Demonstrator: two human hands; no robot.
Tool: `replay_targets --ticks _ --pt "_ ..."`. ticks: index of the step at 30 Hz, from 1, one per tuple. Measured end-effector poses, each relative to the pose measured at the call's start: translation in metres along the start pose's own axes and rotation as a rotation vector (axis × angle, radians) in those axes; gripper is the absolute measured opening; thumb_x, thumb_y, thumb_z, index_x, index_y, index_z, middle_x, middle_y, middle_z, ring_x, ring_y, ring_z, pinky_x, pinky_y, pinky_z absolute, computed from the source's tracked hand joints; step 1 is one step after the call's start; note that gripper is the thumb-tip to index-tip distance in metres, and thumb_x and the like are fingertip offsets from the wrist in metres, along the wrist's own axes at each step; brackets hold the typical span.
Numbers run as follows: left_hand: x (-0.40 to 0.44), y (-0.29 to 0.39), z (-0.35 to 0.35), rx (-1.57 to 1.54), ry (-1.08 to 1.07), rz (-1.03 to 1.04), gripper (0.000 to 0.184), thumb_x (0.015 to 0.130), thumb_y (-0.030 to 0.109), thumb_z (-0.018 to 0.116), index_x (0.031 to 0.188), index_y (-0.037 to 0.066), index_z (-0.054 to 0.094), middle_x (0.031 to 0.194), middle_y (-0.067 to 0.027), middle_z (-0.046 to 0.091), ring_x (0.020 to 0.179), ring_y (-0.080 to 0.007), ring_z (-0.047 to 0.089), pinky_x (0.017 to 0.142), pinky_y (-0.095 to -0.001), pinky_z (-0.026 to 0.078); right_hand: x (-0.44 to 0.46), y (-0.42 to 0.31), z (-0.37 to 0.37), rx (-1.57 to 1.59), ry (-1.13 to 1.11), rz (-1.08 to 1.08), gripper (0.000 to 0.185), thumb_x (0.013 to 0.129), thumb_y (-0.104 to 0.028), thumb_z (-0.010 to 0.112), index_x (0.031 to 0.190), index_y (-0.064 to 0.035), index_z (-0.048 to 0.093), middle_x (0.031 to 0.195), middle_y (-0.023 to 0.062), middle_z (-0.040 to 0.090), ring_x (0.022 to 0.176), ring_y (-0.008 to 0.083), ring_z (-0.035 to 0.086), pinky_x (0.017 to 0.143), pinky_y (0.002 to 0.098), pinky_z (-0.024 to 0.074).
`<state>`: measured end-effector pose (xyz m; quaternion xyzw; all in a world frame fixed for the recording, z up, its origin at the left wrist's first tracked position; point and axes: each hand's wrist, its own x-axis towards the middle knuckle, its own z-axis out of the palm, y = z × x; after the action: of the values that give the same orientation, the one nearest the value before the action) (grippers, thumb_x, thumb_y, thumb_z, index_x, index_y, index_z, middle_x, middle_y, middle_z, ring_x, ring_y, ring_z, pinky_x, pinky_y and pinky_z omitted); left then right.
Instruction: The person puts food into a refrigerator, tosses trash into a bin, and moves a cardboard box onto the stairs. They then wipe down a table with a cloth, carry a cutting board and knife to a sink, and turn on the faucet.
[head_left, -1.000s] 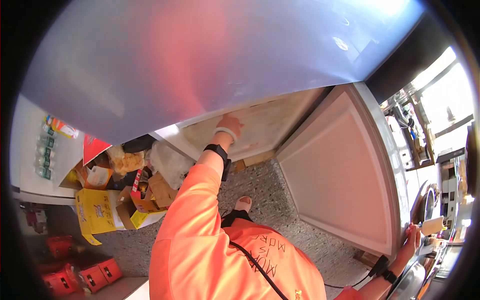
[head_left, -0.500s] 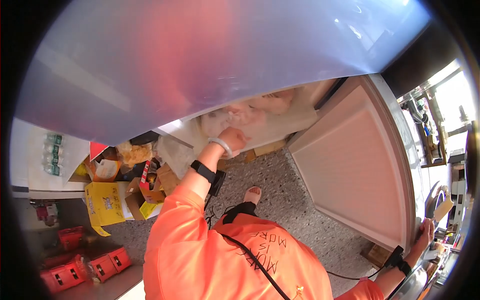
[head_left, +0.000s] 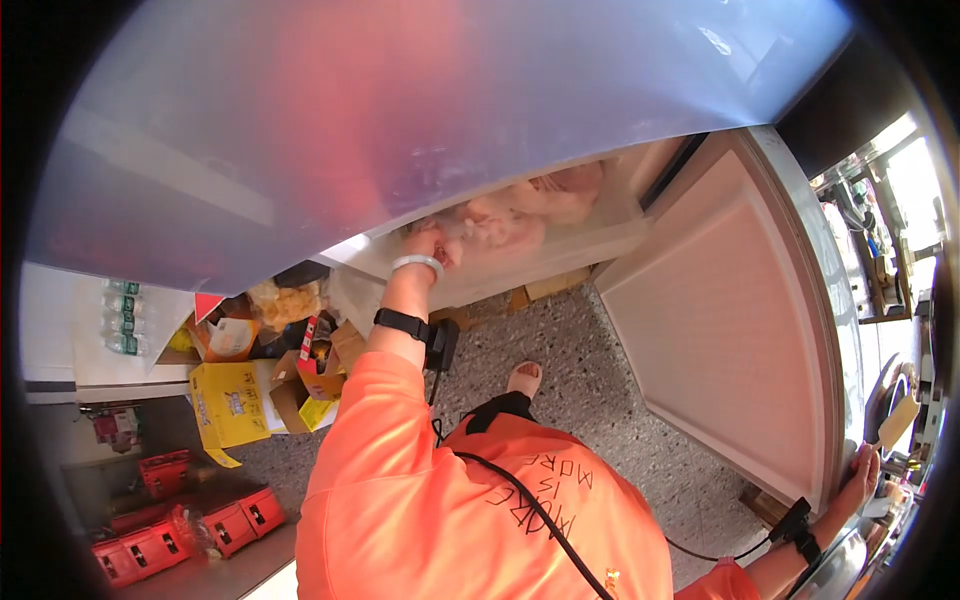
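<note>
My left hand (head_left: 430, 246), with a pale bangle and a black band at the wrist, reaches into an open freezer drawer (head_left: 480, 282). Its fingers are bent down at the drawer's left end, and their tips are hidden. Beside it lie clear plastic bags of pinkish frozen food (head_left: 515, 225), veiled by mist. My right hand (head_left: 858, 482) is far out to the right, against the outer edge of the open freezer door (head_left: 720, 310). Its fingers look stretched out along that edge, though they are small in view.
Above the drawer, a glossy blue-grey panel (head_left: 300, 120) fills the top. At left are a yellow carton (head_left: 232, 402), open boxes, bottles (head_left: 122, 318) and red cases (head_left: 150, 548). A sandalled foot (head_left: 524, 378) stands on the speckled floor (head_left: 590, 375). A black cable (head_left: 520, 495) crosses my orange top.
My left hand has moved left and deeper into the drawer, its fingers now bent down. The view has shifted slightly, and more of the bags shows. My right hand stays by the door edge.
</note>
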<state>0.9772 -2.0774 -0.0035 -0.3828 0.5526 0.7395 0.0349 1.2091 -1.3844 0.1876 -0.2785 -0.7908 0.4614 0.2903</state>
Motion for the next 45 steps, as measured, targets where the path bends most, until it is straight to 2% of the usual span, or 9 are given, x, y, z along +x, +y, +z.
replay_targets --ticks 5,9,15,19,23,30,32,41,45 --pt "0.004 0.016 0.005 0.087 -0.219 0.053 0.028 0.07 -0.001 0.05 0.098 0.003 0.049 0.083 -0.0089 0.052 0.054 -0.0181 0.052 0.04 -0.0304 0.037 -0.005 -0.006 0.004 -0.119 0.056 0.008 0.022 0.084 -0.024 0.054 0.088 -0.0045 0.061 0.068 -0.0072 0.047 0.059 0.0024 0.031 0.054 0.0168 0.0257" --pt "0.024 0.003 0.018 -0.175 -0.091 -0.089 0.028 0.072 0.009 0.055 0.1 0.006 0.052 0.079 -0.0057 0.051 0.064 -0.0169 0.052 0.054 -0.0314 0.046 -0.005 -0.002 -0.001 -0.115 0.026 0.0 0.022 0.085 -0.025 0.052 0.088 -0.005 0.061 0.066 -0.0081 0.043 0.058 0.0025 0.03 0.052 0.0172 0.0237" --pt "0.03 -0.007 0.02 0.637 -0.139 0.249 0.019 0.077 0.008 0.05 0.096 0.005 0.051 0.073 -0.0111 0.055 0.057 -0.017 0.055 0.053 -0.0326 0.048 -0.013 -0.01 0.006 -0.162 0.045 0.012 0.021 0.086 -0.023 0.051 0.087 -0.0051 0.061 0.066 -0.0078 0.041 0.058 0.0029 0.029 0.052 0.0173 0.0225" --pt "0.045 -0.012 0.02 1.186 -0.092 0.493 0.033 0.078 0.024 0.054 0.107 0.009 0.053 0.088 -0.0151 0.058 0.079 -0.0228 0.059 0.068 -0.0351 0.047 -0.015 -0.009 0.009 -0.177 0.073 -0.037 0.021 0.086 -0.023 0.051 0.087 -0.0051 0.061 0.066 -0.0079 0.042 0.058 0.0029 0.029 0.052 0.0173 0.0226" --pt "0.058 -0.02 0.026 1.215 0.094 0.693 0.041 0.073 0.038 0.058 0.105 0.012 0.055 0.104 -0.0149 0.056 0.098 -0.0288 0.052 0.083 -0.0374 0.041 -0.015 -0.006 0.004 -0.221 0.078 -0.039 0.021 0.086 -0.024 0.051 0.088 -0.0047 0.061 0.066 -0.0078 0.043 0.059 0.0027 0.029 0.052 0.0172 0.0228" --pt "0.078 -0.039 0.039 1.483 0.273 0.987 0.054 0.066 0.039 0.066 0.107 0.008 0.049 0.112 -0.0088 0.053 0.095 -0.0263 0.054 0.075 -0.0411 0.045 -0.017 -0.001 0.002 -0.209 0.056 -0.06 0.022 0.086 -0.024 0.051 0.088 -0.0046 0.061 0.062 -0.0089 0.038 0.054 0.0009 0.028 0.047 0.0168 0.0197" --pt "0.024 0.005 0.046 0.944 -0.131 0.217 0.044 0.07 0.023 0.065 0.107 0.008 0.047 0.109 -0.0086 0.052 0.085 -0.0218 0.056 0.062 -0.0367 0.048 -0.023 -0.009 0.008 -0.199 0.071 -0.033 0.022 0.086 -0.024 0.051 0.088 -0.0046 0.061 0.061 -0.009 0.037 0.054 0.0008 0.027 0.047 0.0168 0.0189" --pt "-0.038 0.018 0.116 -0.484 -0.344 -0.017 0.036 0.073 -0.01 0.047 0.107 0.002 0.042 0.086 -0.0151 0.051 0.064 -0.0214 0.051 0.048 -0.025 0.044 -0.025 -0.003 0.008 -0.158 0.098 -0.02 0.021 0.086 -0.023 0.051 0.089 -0.0044 0.06 0.068 -0.008 0.045 0.057 0.0015 0.028 0.049 0.0168 0.0208" --pt "0.046 -0.024 0.128 -0.276 -0.47 0.083 0.028 0.078 -0.002 0.046 0.105 0.004 0.044 0.089 -0.0109 0.052 0.072 -0.0246 0.053 0.053 -0.0299 0.046 -0.029 -0.004 0.004 -0.218 0.103 -0.021 0.021 0.086 -0.022 0.05 0.091 -0.0038 0.06 0.072 -0.0078 0.048 0.057 0.0015 0.029 0.05 0.0165 0.0223"
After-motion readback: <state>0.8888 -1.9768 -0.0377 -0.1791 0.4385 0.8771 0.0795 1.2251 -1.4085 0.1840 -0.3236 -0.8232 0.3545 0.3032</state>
